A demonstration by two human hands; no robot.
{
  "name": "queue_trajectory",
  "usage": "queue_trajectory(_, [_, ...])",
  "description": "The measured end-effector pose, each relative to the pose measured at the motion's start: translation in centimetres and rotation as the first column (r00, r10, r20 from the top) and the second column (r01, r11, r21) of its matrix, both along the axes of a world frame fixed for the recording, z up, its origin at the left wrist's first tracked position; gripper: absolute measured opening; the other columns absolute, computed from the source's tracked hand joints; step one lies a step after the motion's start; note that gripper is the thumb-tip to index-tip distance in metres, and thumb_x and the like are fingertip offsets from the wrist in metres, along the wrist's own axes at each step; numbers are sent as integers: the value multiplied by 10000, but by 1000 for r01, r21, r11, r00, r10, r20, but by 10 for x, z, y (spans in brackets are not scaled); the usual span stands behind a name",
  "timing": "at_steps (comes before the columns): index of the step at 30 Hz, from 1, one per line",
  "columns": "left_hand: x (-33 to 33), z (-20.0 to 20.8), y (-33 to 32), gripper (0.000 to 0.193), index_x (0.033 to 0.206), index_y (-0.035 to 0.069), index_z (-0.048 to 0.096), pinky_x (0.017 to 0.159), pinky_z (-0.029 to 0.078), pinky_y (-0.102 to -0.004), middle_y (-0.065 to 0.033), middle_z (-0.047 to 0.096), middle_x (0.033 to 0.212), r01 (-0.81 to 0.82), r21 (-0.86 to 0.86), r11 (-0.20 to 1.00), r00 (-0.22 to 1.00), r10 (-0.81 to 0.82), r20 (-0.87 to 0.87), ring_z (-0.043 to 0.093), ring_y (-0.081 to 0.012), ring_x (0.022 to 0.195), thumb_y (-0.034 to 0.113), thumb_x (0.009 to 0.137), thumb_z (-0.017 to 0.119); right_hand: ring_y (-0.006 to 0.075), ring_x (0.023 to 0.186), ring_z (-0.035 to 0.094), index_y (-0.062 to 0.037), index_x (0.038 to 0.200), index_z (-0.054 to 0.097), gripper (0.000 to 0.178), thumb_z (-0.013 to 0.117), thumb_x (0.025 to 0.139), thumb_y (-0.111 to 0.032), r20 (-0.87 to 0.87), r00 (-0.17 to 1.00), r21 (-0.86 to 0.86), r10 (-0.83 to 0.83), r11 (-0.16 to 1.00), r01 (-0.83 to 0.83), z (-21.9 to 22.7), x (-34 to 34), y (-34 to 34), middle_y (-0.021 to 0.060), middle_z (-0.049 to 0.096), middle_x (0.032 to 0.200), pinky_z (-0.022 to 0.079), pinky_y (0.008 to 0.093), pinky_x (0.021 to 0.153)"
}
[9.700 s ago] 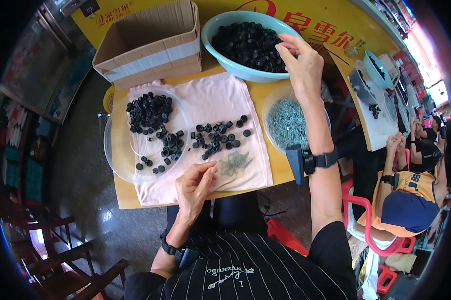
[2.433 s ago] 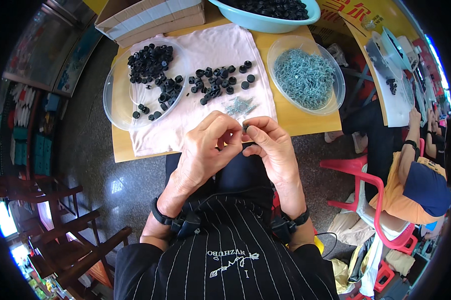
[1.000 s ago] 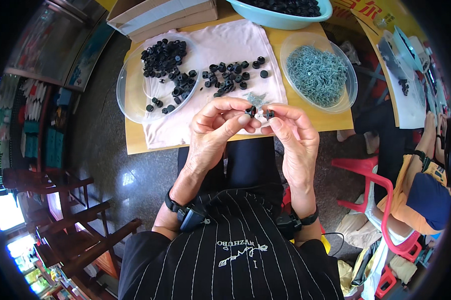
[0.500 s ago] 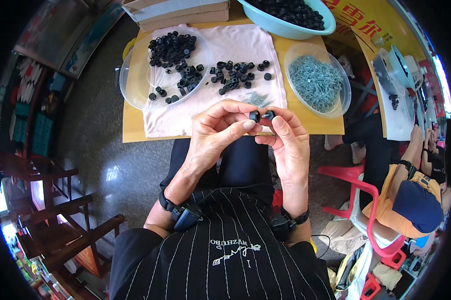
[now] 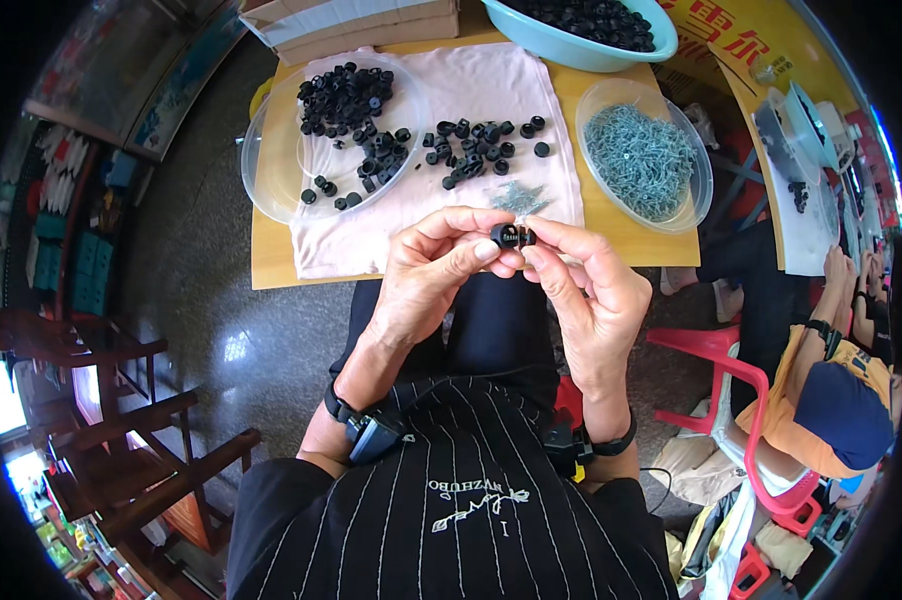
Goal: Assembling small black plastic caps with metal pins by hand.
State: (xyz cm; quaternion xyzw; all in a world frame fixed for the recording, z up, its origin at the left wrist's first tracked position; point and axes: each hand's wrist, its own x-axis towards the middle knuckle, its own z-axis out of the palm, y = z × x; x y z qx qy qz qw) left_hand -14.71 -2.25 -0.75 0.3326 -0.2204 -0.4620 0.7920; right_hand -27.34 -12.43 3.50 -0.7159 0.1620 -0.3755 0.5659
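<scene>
Above the near edge of the table, my two hands meet on a small black plastic cord lock (image 5: 511, 236). A silver spring shows in the gap between its two parts. My left hand (image 5: 423, 268) pinches the rounded body between thumb and fingers. From the other side, the thumb and fingertips of my right hand (image 5: 593, 300) press on the plunger end. Just beyond my fingers lies a small heap of loose springs (image 5: 519, 197) on the pale pink cloth (image 5: 346, 250). Loose black plastic parts (image 5: 468, 150) are scattered behind it.
At the left, a clear round tray (image 5: 261, 165) holds many black parts. A clear bowl (image 5: 706, 190) full of silver springs stands right. A light-blue basin (image 5: 571, 50) and a cardboard box (image 5: 356, 28) sit at the back. Right of me are a red stool (image 5: 761, 400) and another person (image 5: 831, 410).
My right hand has brought the plunger and spring against the body held in my left hand, so the gap between them has narrowed. The right fingers now reach over the part.
</scene>
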Motion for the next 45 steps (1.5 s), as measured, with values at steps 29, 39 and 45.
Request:
queue_trajectory(29, [-1, -4, -5, 244, 1075, -15, 655, 871, 527, -275, -122, 598, 1114, -129, 71, 989, 924, 93, 372, 602, -167, 991, -47, 833, 654, 156, 830, 658, 24, 1045, 651, 188, 605, 865, 52, -46, 998, -148, -32, 989, 25, -14, 2, -8, 126, 654, 991, 564, 261, 702])
queue_trajectory(39, [-4, -3, -6, 204, 1055, -22, 665, 831, 552, -296, -138, 623, 1068, -128, 114, 985, 952, 90, 292, 638, -190, 940, -23, 852, 644, 153, 808, 670, 44, 1066, 620, 171, 586, 905, -4, 6, 993, 254, 117, 961, -114, -15, 3, -14, 102, 637, 1005, 562, 246, 698])
queue_trajectory(45, [-11, 2, -10, 161, 1002, -30, 667, 826, 556, -299, -135, 629, 1058, -96, 97, 991, 994, 92, 51, 644, -191, 923, -27, 842, 653, 169, 810, 671, 32, 1067, 621, 206, 615, 862, 26, -58, 997, -91, 56, 994, -61, -20, 3, -18, 138, 621, 1022, 577, 252, 705])
